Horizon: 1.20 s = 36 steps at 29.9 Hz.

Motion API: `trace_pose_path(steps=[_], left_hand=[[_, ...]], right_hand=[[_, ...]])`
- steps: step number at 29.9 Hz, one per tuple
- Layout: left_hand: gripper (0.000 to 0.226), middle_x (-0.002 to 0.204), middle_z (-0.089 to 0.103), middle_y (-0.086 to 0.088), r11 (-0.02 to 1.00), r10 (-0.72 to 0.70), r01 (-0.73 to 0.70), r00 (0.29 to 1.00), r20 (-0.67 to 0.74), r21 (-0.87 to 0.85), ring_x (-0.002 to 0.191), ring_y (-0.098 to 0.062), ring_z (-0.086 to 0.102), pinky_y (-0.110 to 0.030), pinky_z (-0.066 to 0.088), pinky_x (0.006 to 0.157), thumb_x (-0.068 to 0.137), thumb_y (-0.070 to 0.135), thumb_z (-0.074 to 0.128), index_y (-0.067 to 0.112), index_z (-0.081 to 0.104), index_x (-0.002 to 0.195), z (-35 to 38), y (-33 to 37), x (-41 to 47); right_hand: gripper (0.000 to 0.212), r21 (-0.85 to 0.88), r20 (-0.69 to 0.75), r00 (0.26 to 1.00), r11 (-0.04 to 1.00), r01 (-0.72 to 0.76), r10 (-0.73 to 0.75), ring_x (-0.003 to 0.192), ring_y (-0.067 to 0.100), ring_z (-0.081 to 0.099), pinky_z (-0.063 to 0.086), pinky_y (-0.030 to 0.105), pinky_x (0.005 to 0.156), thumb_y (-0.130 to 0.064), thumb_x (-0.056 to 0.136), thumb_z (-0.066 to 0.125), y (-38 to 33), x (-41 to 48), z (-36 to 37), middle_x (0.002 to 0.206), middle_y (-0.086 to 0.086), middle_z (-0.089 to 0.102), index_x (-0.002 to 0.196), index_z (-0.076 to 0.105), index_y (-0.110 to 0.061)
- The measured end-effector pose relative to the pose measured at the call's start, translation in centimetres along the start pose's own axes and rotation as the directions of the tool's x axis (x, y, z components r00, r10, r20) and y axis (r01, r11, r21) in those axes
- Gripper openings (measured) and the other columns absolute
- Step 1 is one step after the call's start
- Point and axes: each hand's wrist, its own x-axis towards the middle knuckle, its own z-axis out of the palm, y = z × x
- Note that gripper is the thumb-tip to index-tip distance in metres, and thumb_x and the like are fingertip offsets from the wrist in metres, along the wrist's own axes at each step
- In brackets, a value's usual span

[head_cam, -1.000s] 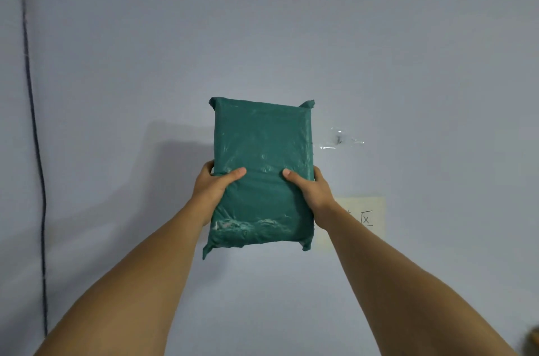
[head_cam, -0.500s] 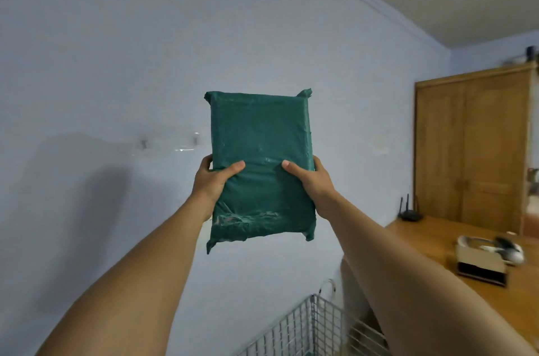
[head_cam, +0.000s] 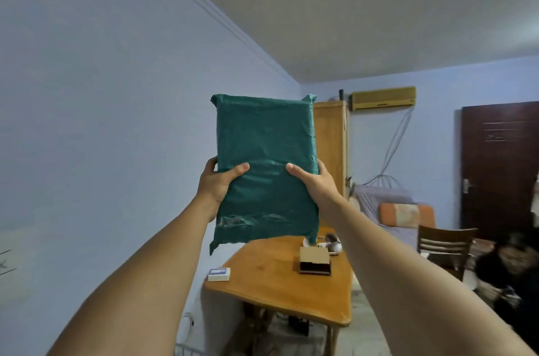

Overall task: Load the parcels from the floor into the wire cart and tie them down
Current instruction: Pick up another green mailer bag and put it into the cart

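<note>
- High in front of the wall, the left hand [head_cam: 215, 185] and right hand [head_cam: 315, 186] each clasp a side edge of the green parcel [head_cam: 264, 151], thumbs across its front.
- It is held upright in the air, touching nothing else.
- Well below, at the frame's bottom edge, a scrap of white wire is probably the wire cart [head_cam: 186, 351].
- Held low on its sides, the slick wrap may slide or tip forward.
- Lowered unseen, it could catch the cart's rim or miss it.

Single head-worn wide view, angled up, near the parcel [head_cam: 264, 169], ceiling [head_cam: 379, 5] above.
</note>
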Motion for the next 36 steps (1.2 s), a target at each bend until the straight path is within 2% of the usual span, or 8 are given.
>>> trace_pose_path(steps=[5, 7, 13, 18, 23, 29, 33, 36], left_hand=[[0.077, 0.120, 0.072, -0.005, 0.998, -0.029, 0.036, 0.990, 0.140, -0.042, 0.100, -0.029, 0.074, -0.050, 0.063, 0.088, 0.072, 0.033, 0.094, 0.022, 0.054, 0.137, 10.8, -3.6, 3.6], [0.076, 0.120, 0.071, -0.005, 0.997, -0.040, 0.051, 0.983, 0.177, -0.058, 0.102, -0.030, 0.073, -0.051, 0.062, 0.090, 0.073, 0.032, 0.093, 0.022, 0.054, 0.137, 14.3, -4.8, 4.8], [0.067, 0.116, 0.071, -0.004, 0.991, -0.052, 0.080, 0.968, 0.244, -0.104, 0.099, -0.027, 0.073, -0.040, 0.064, 0.077, 0.076, 0.025, 0.091, 0.020, 0.056, 0.133, 22.2, -8.8, 8.2], [0.067, 0.115, 0.072, -0.005, 0.991, -0.058, 0.085, 0.968, 0.244, -0.102, 0.099, -0.029, 0.073, -0.045, 0.064, 0.082, 0.074, 0.025, 0.092, 0.021, 0.058, 0.131, 25.4, -12.8, 12.9], [0.072, 0.118, 0.071, -0.006, 0.996, -0.029, 0.045, 0.981, 0.194, -0.079, 0.100, -0.028, 0.073, -0.046, 0.063, 0.085, 0.072, 0.027, 0.094, 0.019, 0.056, 0.133, 26.3, -16.1, 19.4], [0.081, 0.121, 0.069, -0.004, 1.000, -0.002, 0.004, 0.997, 0.073, -0.021, 0.103, -0.026, 0.072, -0.048, 0.061, 0.091, 0.071, 0.032, 0.094, 0.017, 0.052, 0.139, 23.3, -18.7, 26.9], [0.087, 0.123, 0.069, -0.003, 0.998, 0.006, -0.004, 0.999, -0.035, 0.057, 0.103, -0.025, 0.072, -0.045, 0.061, 0.089, 0.068, 0.036, 0.096, 0.019, 0.052, 0.140, 19.4, -19.8, 30.3], [0.092, 0.122, 0.069, -0.001, 0.992, 0.022, -0.003, 0.988, -0.151, 0.124, 0.101, -0.024, 0.073, -0.042, 0.061, 0.086, 0.063, 0.041, 0.096, 0.021, 0.052, 0.140, 15.6, -20.3, 31.7]], right_hand=[[0.093, -0.047, -0.102, 0.995, 0.999, 0.003, -0.007, 0.099, 0.027, 0.076, 0.064, 0.047, 0.081, -0.051, 0.056, 0.099, -0.7, 3.1, -10.3, 0.121, 0.007, 0.072, 0.135, 0.054, -0.028], [0.087, -0.049, -0.135, 0.991, 0.999, 0.010, -0.016, 0.099, 0.027, 0.076, 0.064, 0.046, 0.081, -0.048, 0.060, 0.098, -0.7, 4.2, -13.5, 0.120, 0.007, 0.073, 0.133, 0.055, -0.027], [0.073, -0.026, -0.190, 0.981, 0.999, 0.027, -0.031, 0.096, 0.029, 0.077, 0.064, 0.046, 0.078, -0.037, 0.069, 0.096, 1.1, 8.1, -20.6, 0.115, 0.009, 0.076, 0.130, 0.059, -0.023], [0.069, -0.041, -0.209, 0.977, 0.999, 0.024, -0.032, 0.097, 0.029, 0.077, 0.063, 0.050, 0.083, -0.039, 0.068, 0.096, 3.7, 13.4, -23.4, 0.112, 0.007, 0.077, 0.126, 0.061, -0.024], [0.063, -0.029, -0.180, 0.983, 0.999, 0.038, -0.042, 0.093, 0.027, 0.077, 0.064, 0.041, 0.073, -0.032, 0.074, 0.093, 6.7, 20.4, -23.5, 0.112, 0.009, 0.077, 0.127, 0.061, -0.021], [0.085, -0.039, -0.063, 0.998, 0.999, 0.018, -0.020, 0.099, 0.023, 0.076, 0.064, 0.041, 0.080, -0.048, 0.063, 0.097, 10.3, 30.0, -20.2, 0.120, 0.004, 0.073, 0.133, 0.055, -0.026], [0.081, -0.012, 0.031, 0.999, 1.000, -0.014, 0.015, 0.097, 0.018, 0.076, 0.064, 0.034, 0.077, -0.047, 0.067, 0.095, 13.2, 34.7, -16.4, 0.120, 0.000, 0.073, 0.133, 0.054, -0.026], [0.067, 0.024, 0.131, 0.990, 0.999, -0.046, 0.042, 0.093, 0.017, 0.077, 0.062, 0.028, 0.069, -0.043, 0.073, 0.092, 15.3, 37.3, -12.5, 0.116, 0.000, 0.074, 0.127, 0.056, -0.027]])
